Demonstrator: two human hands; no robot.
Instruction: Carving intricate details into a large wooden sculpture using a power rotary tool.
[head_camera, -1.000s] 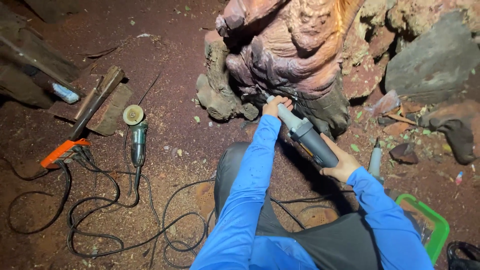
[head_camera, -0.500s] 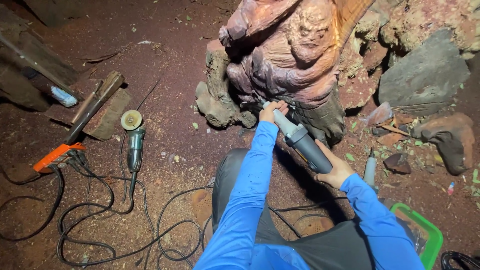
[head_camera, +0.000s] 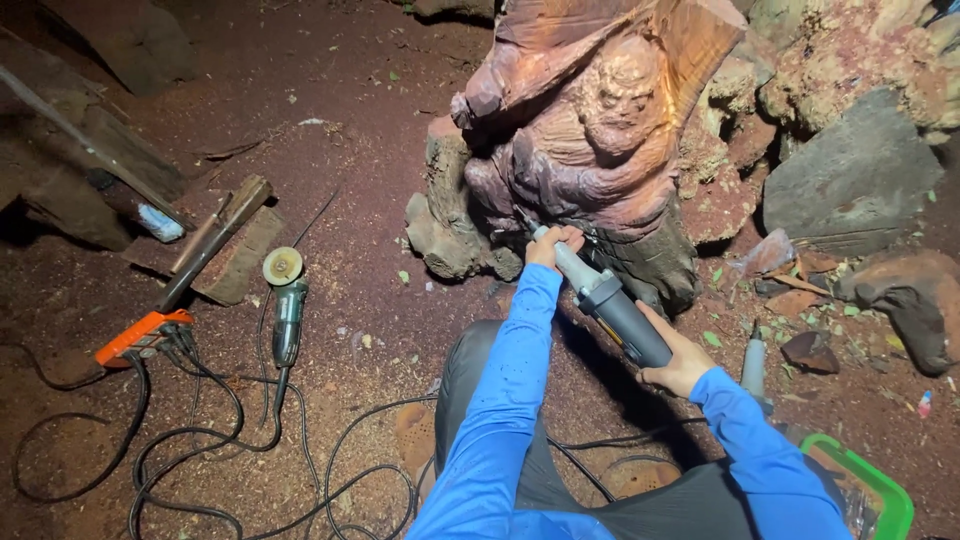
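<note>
Right hand (head_camera: 672, 358) grips cylindrical grey grinder (head_camera: 605, 303) against ridged reddish wood carving (head_camera: 590, 140).

glossy reddish wood carving (head_camera: 590, 140) (deeply grooved), matt grey grinder (head_camera: 615, 310).

Reddish-brown carved wood figure (head_camera: 590, 140), grey die grinder (head_camera: 610, 305), blue sleeves (head_camera: 510, 400), green tray rim (head_camera: 880, 490), orange power strip (head_camera: 140, 335)

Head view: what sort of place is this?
Probably an outdoor or dirt-floored woodcarving spot: a carved wooden figure on red, sawdust-strewn ground, an angle grinder with tangled cables, and rough rocks around.
</note>
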